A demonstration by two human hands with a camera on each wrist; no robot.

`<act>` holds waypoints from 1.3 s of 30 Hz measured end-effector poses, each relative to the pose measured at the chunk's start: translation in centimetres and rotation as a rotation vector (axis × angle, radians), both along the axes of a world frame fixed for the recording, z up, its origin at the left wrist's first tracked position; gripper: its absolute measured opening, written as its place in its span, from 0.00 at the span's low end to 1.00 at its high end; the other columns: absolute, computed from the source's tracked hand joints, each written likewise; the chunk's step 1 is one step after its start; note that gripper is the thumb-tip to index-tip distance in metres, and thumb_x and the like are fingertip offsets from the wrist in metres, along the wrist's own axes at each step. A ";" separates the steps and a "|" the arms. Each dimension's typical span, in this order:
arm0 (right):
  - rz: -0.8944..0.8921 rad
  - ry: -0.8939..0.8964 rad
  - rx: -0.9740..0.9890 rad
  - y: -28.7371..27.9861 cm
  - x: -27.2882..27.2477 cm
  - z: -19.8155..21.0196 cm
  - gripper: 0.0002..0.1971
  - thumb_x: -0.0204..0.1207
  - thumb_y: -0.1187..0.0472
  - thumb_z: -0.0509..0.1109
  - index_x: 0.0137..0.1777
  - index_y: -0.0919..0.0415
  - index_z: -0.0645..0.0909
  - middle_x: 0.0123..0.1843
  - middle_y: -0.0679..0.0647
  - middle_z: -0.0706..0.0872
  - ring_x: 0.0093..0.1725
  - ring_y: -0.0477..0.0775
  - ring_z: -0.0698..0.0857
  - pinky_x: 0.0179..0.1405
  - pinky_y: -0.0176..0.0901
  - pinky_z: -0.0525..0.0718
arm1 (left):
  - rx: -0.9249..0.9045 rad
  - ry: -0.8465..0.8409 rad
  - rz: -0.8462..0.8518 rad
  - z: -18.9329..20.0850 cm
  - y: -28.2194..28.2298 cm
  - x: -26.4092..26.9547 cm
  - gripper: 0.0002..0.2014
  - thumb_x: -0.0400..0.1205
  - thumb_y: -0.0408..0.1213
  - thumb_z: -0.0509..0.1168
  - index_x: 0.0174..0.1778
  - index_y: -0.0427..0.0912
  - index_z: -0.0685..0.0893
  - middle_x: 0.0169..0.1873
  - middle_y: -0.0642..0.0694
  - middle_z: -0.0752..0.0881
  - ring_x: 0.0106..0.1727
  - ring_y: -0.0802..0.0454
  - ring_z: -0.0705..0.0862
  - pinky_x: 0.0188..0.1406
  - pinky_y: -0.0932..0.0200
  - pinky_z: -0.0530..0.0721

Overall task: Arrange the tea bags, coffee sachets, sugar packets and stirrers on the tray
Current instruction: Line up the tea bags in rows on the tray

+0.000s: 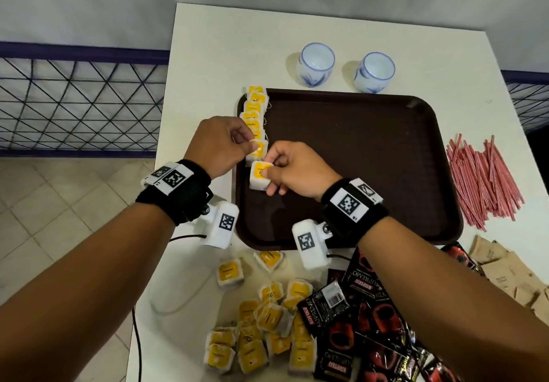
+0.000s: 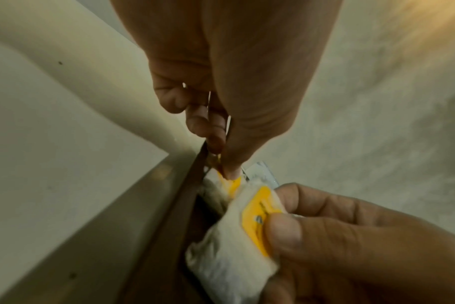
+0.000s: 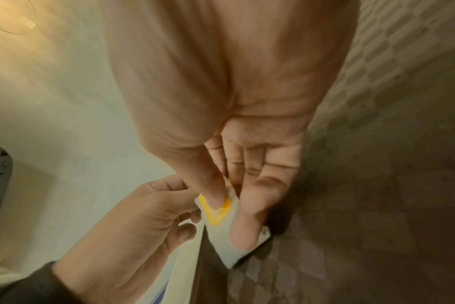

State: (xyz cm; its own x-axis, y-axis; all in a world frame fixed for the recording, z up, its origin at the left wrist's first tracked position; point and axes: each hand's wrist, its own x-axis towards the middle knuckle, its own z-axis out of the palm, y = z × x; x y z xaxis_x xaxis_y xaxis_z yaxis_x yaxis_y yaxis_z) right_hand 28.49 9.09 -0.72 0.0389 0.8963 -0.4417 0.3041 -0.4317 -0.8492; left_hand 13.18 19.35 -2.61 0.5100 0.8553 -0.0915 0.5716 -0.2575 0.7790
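A row of yellow-tagged tea bags runs along the left edge of the brown tray. My left hand pinches the nearest tea bag of that row between thumb and fingertip; in the left wrist view the left hand nips its yellow tag. Just in front, my right hand pinches another tea bag over the tray's left side. The right wrist view shows the right hand with its thumb pressed on that bag's yellow tag.
Loose tea bags lie heaped at the table's near edge, beside black coffee sachets. Brown sugar packets sit near right, red-striped stirrers right of the tray. Two white cups stand behind it. A wire fence is left.
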 end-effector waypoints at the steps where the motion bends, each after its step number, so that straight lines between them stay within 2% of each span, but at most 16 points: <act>1: -0.010 -0.007 -0.003 0.4 -0.1 -0.1 0.07 0.80 0.70 0.71 0.45 0.61 0.77 0.31 0.56 0.86 0.29 0.54 0.89 0.23 0.38 0.82 | 0.004 -0.004 0.013 -0.1 0.1 0.0 0.06 0.74 0.39 0.79 0.40 0.43 0.91 0.30 0.51 0.86 0.27 0.68 0.79 0.30 0.78 0.72; 4: -0.041 -0.030 -0.007 1.4 -0.2 -0.7 0.06 0.79 0.70 0.72 0.45 0.62 0.78 0.30 0.57 0.86 0.30 0.57 0.90 0.22 0.39 0.83 | 0.011 -0.013 0.043 -0.3 0.3 0.0 0.07 0.74 0.41 0.80 0.41 0.43 0.91 0.33 0.45 0.87 0.28 0.63 0.79 0.30 0.76 0.72; 11: -0.109 -0.017 0.009 2.1 -0.4 -1.6 0.08 0.78 0.70 0.73 0.41 0.61 0.79 0.33 0.62 0.86 0.28 0.58 0.89 0.21 0.41 0.82 | 0.007 -0.008 0.060 -0.3 0.4 -0.1 0.06 0.74 0.41 0.79 0.42 0.44 0.91 0.34 0.43 0.88 0.32 0.54 0.81 0.39 0.60 0.80; 18: -0.174 -0.058 0.013 3.0 -0.4 -2.0 0.09 0.77 0.69 0.75 0.39 0.61 0.79 0.31 0.59 0.86 0.30 0.62 0.90 0.25 0.43 0.84 | 0.045 0.018 0.020 0.0 0.5 -0.2 0.05 0.77 0.39 0.77 0.45 0.44 0.93 0.36 0.48 0.87 0.33 0.61 0.80 0.36 0.71 0.74; 21: -0.201 -0.045 -0.002 3.2 -0.6 -1.9 0.08 0.76 0.70 0.75 0.45 0.63 0.77 0.31 0.61 0.86 0.31 0.65 0.91 0.27 0.46 0.86 | 0.061 0.015 0.014 -0.1 0.7 -0.2 0.05 0.76 0.39 0.78 0.46 0.46 0.92 0.37 0.49 0.86 0.32 0.63 0.79 0.37 0.69 0.76; 23: -0.229 -0.039 -0.012 3.2 -0.8 -1.9 0.11 0.75 0.71 0.75 0.49 0.63 0.75 0.29 0.59 0.84 0.30 0.65 0.91 0.27 0.47 0.87 | 0.085 -0.010 0.042 -0.2 1.0 -0.2 0.09 0.75 0.40 0.78 0.50 0.46 0.91 0.40 0.49 0.86 0.33 0.64 0.79 0.39 0.68 0.76; 25: -0.239 -0.047 -0.022 3.2 -0.8 -1.8 0.15 0.75 0.70 0.76 0.54 0.62 0.73 0.30 0.58 0.84 0.30 0.64 0.91 0.26 0.46 0.87 | 0.136 -0.019 0.070 -0.2 1.3 0.0 0.13 0.77 0.40 0.77 0.57 0.45 0.89 0.47 0.48 0.85 0.35 0.61 0.79 0.43 0.67 0.75; 27: -0.232 -0.068 -0.028 3.2 -0.8 -1.7 0.17 0.74 0.69 0.77 0.58 0.61 0.73 0.31 0.59 0.86 0.31 0.64 0.91 0.27 0.46 0.87 | 0.163 -0.015 0.074 -0.1 1.5 0.2 0.15 0.79 0.38 0.74 0.61 0.43 0.88 0.54 0.46 0.86 0.40 0.54 0.82 0.47 0.65 0.76; 29: -0.214 -0.077 -0.026 3.2 -0.8 -1.6 0.17 0.74 0.69 0.77 0.58 0.61 0.75 0.31 0.59 0.87 0.31 0.63 0.91 0.28 0.47 0.89 | 0.160 -0.017 0.072 0.0 1.7 0.3 0.14 0.80 0.36 0.72 0.62 0.43 0.88 0.57 0.46 0.87 0.43 0.51 0.84 0.48 0.67 0.75; 33: -0.175 -0.077 -0.014 3.2 -0.9 -1.8 0.12 0.75 0.69 0.76 0.56 0.61 0.80 0.31 0.60 0.89 0.31 0.63 0.91 0.36 0.56 0.92 | 0.136 -0.010 0.052 0.3 1.7 0.4 0.12 0.81 0.35 0.70 0.60 0.45 0.89 0.57 0.48 0.90 0.45 0.49 0.85 0.49 0.65 0.77; 34: -0.174 -0.084 -0.018 3.2 -0.9 -1.7 0.12 0.75 0.68 0.76 0.56 0.61 0.80 0.32 0.60 0.89 0.31 0.62 0.91 0.36 0.56 0.92 | 0.132 -0.008 0.051 0.4 1.6 0.3 0.12 0.81 0.35 0.70 0.60 0.45 0.89 0.57 0.48 0.90 0.45 0.49 0.85 0.49 0.64 0.78; 36: -0.187 -0.131 -0.024 3.3 -0.6 -1.3 0.12 0.76 0.63 0.77 0.56 0.62 0.80 0.32 0.58 0.89 0.29 0.57 0.90 0.30 0.48 0.90 | 0.125 -0.002 0.071 0.7 1.3 0.1 0.12 0.82 0.37 0.70 0.61 0.46 0.89 0.59 0.50 0.89 0.46 0.51 0.85 0.48 0.65 0.77; 38: -0.218 -0.196 -0.014 4.0 -0.2 -0.6 0.11 0.78 0.58 0.75 0.55 0.61 0.79 0.34 0.57 0.88 0.27 0.51 0.87 0.23 0.41 0.84 | 0.101 -0.010 0.117 1.0 0.9 -0.6 0.12 0.82 0.38 0.69 0.62 0.48 0.88 0.58 0.53 0.88 0.47 0.54 0.84 0.45 0.71 0.75; 39: -0.223 -0.220 -0.011 4.6 0.0 -0.3 0.11 0.79 0.58 0.72 0.57 0.62 0.80 0.37 0.59 0.89 0.28 0.52 0.87 0.23 0.41 0.83 | 0.081 -0.017 0.142 1.1 0.6 -1.1 0.12 0.83 0.38 0.69 0.61 0.49 0.88 0.56 0.55 0.89 0.46 0.57 0.84 0.43 0.77 0.73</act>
